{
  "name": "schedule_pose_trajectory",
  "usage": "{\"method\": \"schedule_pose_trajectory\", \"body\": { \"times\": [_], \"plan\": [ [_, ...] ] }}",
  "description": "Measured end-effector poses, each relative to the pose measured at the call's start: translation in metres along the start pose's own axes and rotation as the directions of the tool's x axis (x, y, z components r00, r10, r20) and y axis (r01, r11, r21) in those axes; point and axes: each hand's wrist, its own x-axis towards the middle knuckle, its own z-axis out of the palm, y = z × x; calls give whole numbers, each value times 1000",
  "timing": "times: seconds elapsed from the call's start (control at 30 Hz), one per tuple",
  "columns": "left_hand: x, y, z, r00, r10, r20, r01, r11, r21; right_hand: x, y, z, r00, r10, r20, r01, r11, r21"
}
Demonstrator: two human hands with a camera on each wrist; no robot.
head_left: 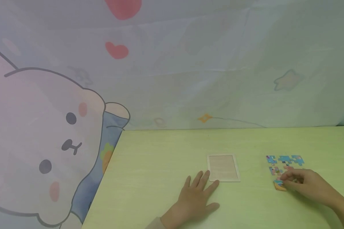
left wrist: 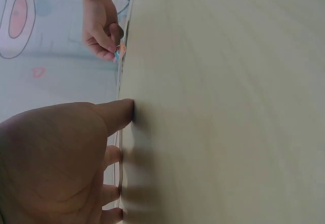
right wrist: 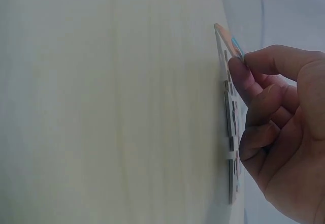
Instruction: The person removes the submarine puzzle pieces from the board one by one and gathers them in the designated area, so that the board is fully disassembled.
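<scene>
My right hand (head_left: 306, 186) pinches a jigsaw puzzle piece (head_left: 279, 185) between thumb and fingertips. In the right wrist view the piece (right wrist: 228, 38) is orange and blue, tilted, with one edge raised from the table. Several other puzzle pieces (head_left: 285, 159), blue and pink, lie in rows just beyond this hand and are partly hidden by it. With fingers spread, my left hand (head_left: 193, 198) rests on the table, fingertips beside the lower left corner of a square puzzle frame (head_left: 238, 173). The frame has a pale rim and a plain beige inside.
Both hands work over a yellow-green table (head_left: 149, 165). Behind it hangs a pale cloth backdrop (head_left: 189, 79) with hearts and stars. A large cartoon animal (head_left: 71, 140) is printed on the cloth at the left, along the table's left edge.
</scene>
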Motion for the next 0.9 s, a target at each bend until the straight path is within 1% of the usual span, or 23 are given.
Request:
{"method": "schedule_pose_trajectory", "body": {
  "times": [0.13, 0.33, 0.5, 0.73, 0.83, 0.9],
  "plan": [
    [-1, 1, -2, 1000, 7, -4, -7, 1000, -5, -1, 3, 0, 1000, 5, 4, -5, 1000, -10],
    [0, 2, -3, 1000, 6, -8, -6, 1000, 8, -1, 6, -1, 999, 29, -13, -30, 999, -30],
    [1, 2, -3, 1000, 3, -3, -3, 1000, 5, -3, 7, -2, 997, 45, -58, -49, 997, -67],
    [-1, 2, -3, 1000, 2, -5, -2, 1000, -4, -7, 3, -6, 994, 51, -96, -56, 997, -52],
    [-1, 0, 0, 1000, 9, -10, -9, 1000, -8, -6, 1, -7, 990, 40, -132, -48, 997, -59],
    [-2, -1, 1, 1000, 18, -18, -18, 1000, -15, -5, 0, -8, 986, 17, -165, -27, 998, -58]
  ]
}}
